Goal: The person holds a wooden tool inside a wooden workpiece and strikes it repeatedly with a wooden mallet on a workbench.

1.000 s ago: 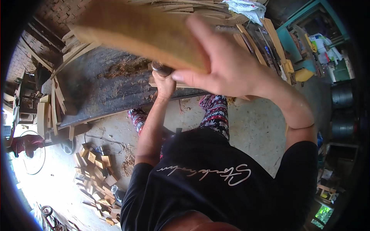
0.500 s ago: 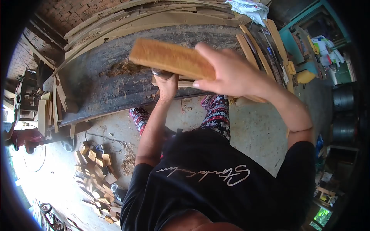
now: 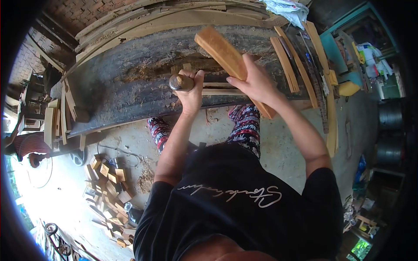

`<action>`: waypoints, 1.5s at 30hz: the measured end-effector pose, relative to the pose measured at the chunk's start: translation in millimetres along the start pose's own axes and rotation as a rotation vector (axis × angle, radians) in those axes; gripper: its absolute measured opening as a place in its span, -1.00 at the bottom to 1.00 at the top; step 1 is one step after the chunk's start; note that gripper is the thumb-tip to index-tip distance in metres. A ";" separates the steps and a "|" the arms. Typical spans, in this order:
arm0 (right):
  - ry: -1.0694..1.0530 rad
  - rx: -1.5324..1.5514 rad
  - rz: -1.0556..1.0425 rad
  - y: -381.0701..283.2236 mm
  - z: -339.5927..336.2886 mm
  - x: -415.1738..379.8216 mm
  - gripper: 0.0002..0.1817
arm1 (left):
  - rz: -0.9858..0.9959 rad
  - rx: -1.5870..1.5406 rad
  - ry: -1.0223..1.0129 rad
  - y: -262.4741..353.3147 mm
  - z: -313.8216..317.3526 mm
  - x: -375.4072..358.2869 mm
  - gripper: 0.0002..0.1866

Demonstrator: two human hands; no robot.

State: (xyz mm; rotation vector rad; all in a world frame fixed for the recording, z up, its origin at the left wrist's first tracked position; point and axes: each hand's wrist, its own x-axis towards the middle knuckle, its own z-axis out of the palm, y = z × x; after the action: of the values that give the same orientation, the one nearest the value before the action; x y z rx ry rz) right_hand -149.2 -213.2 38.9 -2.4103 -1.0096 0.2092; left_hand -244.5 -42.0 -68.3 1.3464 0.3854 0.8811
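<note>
My left hand [image 3: 189, 93] is wrapped round a chisel [image 3: 181, 82] held upright. Its round, metal-ringed handle end faces up, and the hand hides its blade. In my right hand [image 3: 260, 85] is a long wooden block [image 3: 220, 50], raised and tilted up to the left, apart from the chisel. Below both hands lies a pale wooden piece [image 3: 222, 92] along the near edge of the dark workbench [image 3: 143, 102]. The chisel's contact with the wood cannot be seen.
Wooden strips and long tools [image 3: 305, 65] lie at the bench's right end. Long curved boards [image 3: 143, 24] line the back, near a white plastic bag [image 3: 287, 11]. Wood offcuts [image 3: 111, 191] are heaped on the floor at left, and a fan [image 3: 37, 161] stands beyond.
The wooden block has lifted off the chisel's end and swung up and to the right with my right hand. The chisel's handle end now shows; my left hand keeps its grip.
</note>
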 end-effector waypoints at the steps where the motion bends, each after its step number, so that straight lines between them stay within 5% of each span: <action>1: 0.003 0.001 0.001 15.1 14.0 1.4 -0.42 | 0.012 0.029 0.008 -4.4 0.0 -2.1 -0.68; 3: 0.145 -0.292 -0.083 39.0 38.7 5.8 -0.48 | 0.097 0.067 -0.007 -10.6 -0.5 -3.7 -0.72; 6: 0.274 -0.341 -0.160 54.0 65.4 11.5 -0.50 | 0.176 0.126 -0.024 -7.6 -3.2 -6.1 -0.76; 13: 0.158 -0.409 0.014 40.5 74.3 17.0 -0.47 | -0.097 -0.049 0.047 18.9 13.4 -0.9 -0.76; 17: 0.118 -0.433 0.071 38.2 75.7 15.9 -0.44 | 0.065 0.038 0.104 1.7 23.2 -0.8 -0.77; 21: 0.185 -0.454 0.024 53.3 89.5 16.2 -0.51 | 0.342 0.435 -0.279 13.5 54.5 -14.0 -0.81; 22: 0.239 -0.482 -0.017 56.2 90.7 17.4 -0.53 | 0.198 0.454 -0.398 23.7 65.8 -20.9 -0.75; 24: 0.315 -0.318 -0.089 53.7 88.3 13.9 -0.55 | 0.265 0.699 -0.527 20.0 86.1 -29.2 -0.73; 27: 0.318 -0.366 -0.038 57.6 92.6 16.6 -0.56 | 0.265 0.575 -0.498 21.3 88.8 -31.6 -0.65; 30: 0.345 -0.372 -0.152 67.8 93.5 17.8 -0.52 | 0.337 0.130 -0.310 27.6 82.5 -14.9 -0.75; 32: 0.264 -0.446 -0.035 53.2 86.0 20.3 -0.48 | 0.021 0.133 -0.208 28.5 67.5 -3.1 -0.80; 36: 0.174 -0.454 0.012 43.8 78.0 20.2 -0.42 | -0.130 -0.206 -0.092 39.2 43.5 17.4 -0.76; 45: 0.141 -0.422 0.030 42.7 75.5 19.2 -0.43 | -0.080 -0.118 -0.238 14.5 22.5 23.4 -0.75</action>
State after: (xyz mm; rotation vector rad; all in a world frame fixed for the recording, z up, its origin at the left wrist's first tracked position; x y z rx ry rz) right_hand -133.8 -194.8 -46.7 -2.7698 -1.0343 -0.1814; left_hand -218.7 -40.4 -43.9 1.3003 0.1984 0.6580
